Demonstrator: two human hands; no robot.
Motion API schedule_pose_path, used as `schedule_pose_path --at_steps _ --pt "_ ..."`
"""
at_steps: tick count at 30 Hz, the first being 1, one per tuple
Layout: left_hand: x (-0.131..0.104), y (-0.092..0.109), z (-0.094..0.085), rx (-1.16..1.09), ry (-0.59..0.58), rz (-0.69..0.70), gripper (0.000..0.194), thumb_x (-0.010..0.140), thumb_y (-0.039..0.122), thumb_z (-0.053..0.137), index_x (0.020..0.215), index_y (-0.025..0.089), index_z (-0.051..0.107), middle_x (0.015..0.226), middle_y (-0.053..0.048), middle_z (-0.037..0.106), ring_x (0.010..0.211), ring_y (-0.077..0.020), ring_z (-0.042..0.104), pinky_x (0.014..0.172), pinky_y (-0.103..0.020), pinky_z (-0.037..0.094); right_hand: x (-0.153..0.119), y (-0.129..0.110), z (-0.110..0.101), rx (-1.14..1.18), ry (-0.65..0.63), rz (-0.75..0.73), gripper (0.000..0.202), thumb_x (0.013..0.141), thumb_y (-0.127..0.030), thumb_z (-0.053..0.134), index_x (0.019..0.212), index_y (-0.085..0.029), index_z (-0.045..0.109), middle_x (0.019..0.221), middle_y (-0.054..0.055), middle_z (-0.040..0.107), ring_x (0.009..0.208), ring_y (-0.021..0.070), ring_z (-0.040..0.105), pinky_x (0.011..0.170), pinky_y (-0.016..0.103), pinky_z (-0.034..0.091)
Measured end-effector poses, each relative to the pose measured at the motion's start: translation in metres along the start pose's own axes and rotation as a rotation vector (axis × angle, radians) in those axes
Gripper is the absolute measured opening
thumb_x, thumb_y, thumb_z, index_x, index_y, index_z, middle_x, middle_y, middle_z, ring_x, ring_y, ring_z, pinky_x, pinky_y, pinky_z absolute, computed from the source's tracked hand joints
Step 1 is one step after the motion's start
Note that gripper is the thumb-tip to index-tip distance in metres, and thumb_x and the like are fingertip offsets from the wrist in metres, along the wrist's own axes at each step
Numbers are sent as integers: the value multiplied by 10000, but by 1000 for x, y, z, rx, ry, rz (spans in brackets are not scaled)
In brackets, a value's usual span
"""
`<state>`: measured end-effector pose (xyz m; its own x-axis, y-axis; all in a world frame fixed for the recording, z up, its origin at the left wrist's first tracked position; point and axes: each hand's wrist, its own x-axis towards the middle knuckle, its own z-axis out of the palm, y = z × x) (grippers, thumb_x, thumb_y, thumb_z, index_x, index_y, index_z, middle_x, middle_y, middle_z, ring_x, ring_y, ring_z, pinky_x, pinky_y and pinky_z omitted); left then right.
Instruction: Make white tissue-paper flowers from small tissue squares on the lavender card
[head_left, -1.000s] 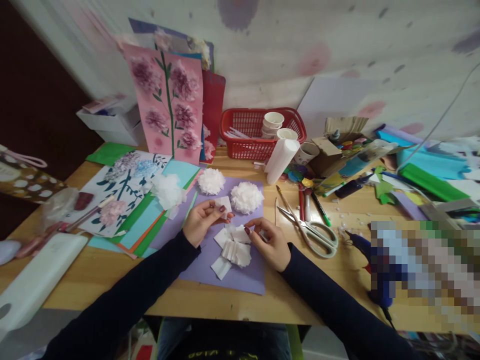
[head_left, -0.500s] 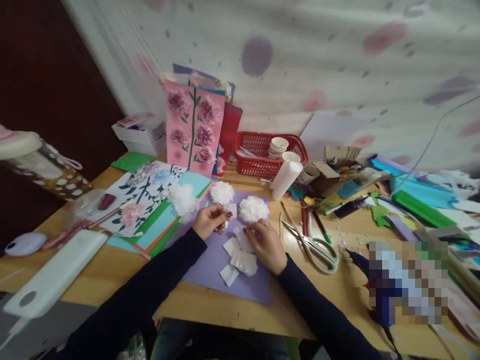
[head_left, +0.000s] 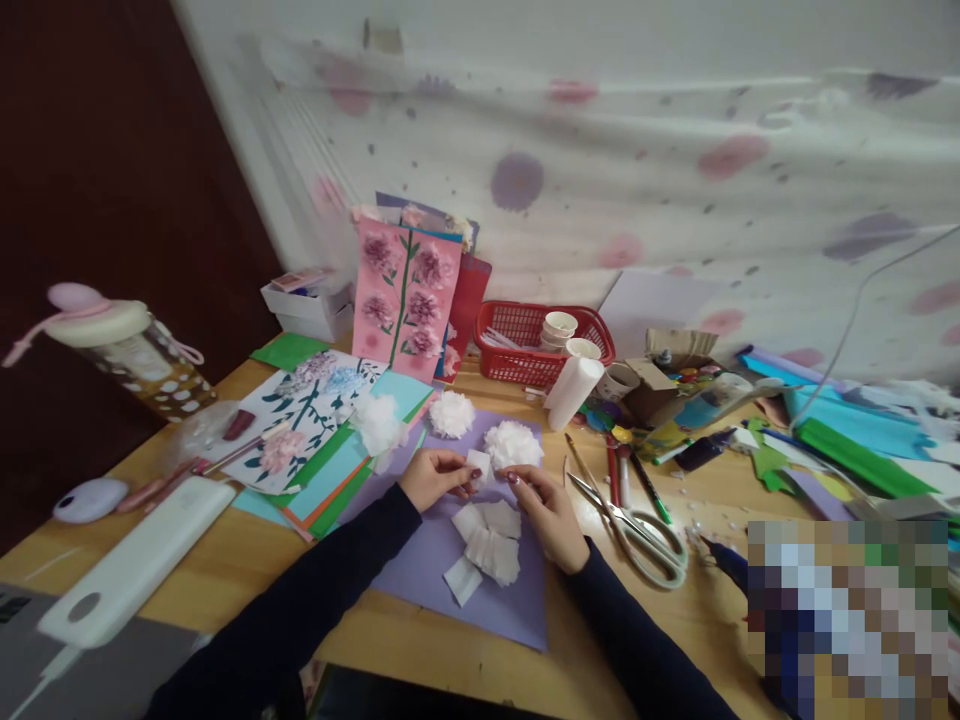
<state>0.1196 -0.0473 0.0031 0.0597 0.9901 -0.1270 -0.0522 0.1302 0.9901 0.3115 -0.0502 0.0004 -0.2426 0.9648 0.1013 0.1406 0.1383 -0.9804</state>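
Observation:
My left hand pinches a small white paper square above the purple sheet. Just right of that square, my right hand has its thumb and fingertips together beside a fluffy white flower; whether anything is between them is too small to tell. Several white tissue pieces lie on the purple sheet below both hands. Another white flower sits at the sheet's back edge. White crumpled tissue rests to the left, on coloured papers.
Right of the sheet lie scissors, brushes and pens. Behind stand a red basket with paper cups, a white roll and a pink flower picture. A white power strip and a bottle are at the left.
My right hand has moved off the loose tissue pieces, up toward the paper square in my left hand. The camera view has shifted, so the whole table appears lower.

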Motion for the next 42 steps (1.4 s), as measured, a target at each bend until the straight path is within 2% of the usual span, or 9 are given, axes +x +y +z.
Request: schedule_pose_path --at_steps 4,9,13,16,18,23,26,33,42 --pt "9 9 -41 118 219 69 470 501 537 783 667 118 652 530 -33 666 454 -149 620 467 -261 533 0 3 -2 327 -101 232 429 769 -578 571 797 -154 628 513 -87 295 391 52 196 386 197 156" --pt "19 19 -99 337 484 125 408 500 503 768 608 148 600 490 1 592 451 -156 573 438 -255 459 2 2 -6 686 -255 422 419 719 -564 628 789 -151 648 514 -92 315 367 25 118 358 179 107" --pt "22 25 -118 501 664 217 257 535 363 749 667 176 632 800 -78 661 824 -258 613 769 -370 494 3 1 -7 804 -246 465 398 686 -529 691 814 -152 685 576 -58 406 387 23 199 378 172 148" --pt "21 29 -107 535 746 300 247 654 328 651 839 166 621 1078 -140 599 1112 -308 500 945 -430 405 3 -1 -8 860 -220 488 454 679 -560 687 855 -143 715 675 -9 480 454 52 317 400 178 216" --pt "17 29 -84 524 691 324 248 728 325 581 914 163 604 1087 -134 598 1080 -283 527 912 -415 432 3 -2 -7 874 -200 480 493 679 -581 680 898 -143 729 741 22 518 543 89 403 440 191 299" --pt "-2 11 5 452 208 245 171 688 329 658 767 178 648 690 -12 670 566 -148 608 539 -245 491 1 -1 -2 871 -152 413 473 695 -566 688 1002 -207 716 948 52 593 737 143 497 625 235 422" --pt "-7 -1 38 384 99 190 207 628 268 708 786 162 628 724 -10 682 457 -95 552 450 -205 452 -1 1 -3 883 -167 382 419 726 -525 675 1019 -227 705 1014 54 602 849 175 524 692 263 445" --pt "-3 -10 34 199 53 163 166 635 220 659 766 141 596 713 -33 677 605 -119 617 576 -213 500 -4 7 -3 795 -132 308 406 660 -240 766 1049 -231 651 1011 48 619 839 161 564 694 262 462" --pt "-6 -15 31 140 75 205 159 644 259 690 690 125 620 582 17 564 523 -79 483 513 -187 398 -8 14 3 523 -11 155 316 727 -396 728 675 -196 489 532 -77 419 445 67 349 442 200 302"
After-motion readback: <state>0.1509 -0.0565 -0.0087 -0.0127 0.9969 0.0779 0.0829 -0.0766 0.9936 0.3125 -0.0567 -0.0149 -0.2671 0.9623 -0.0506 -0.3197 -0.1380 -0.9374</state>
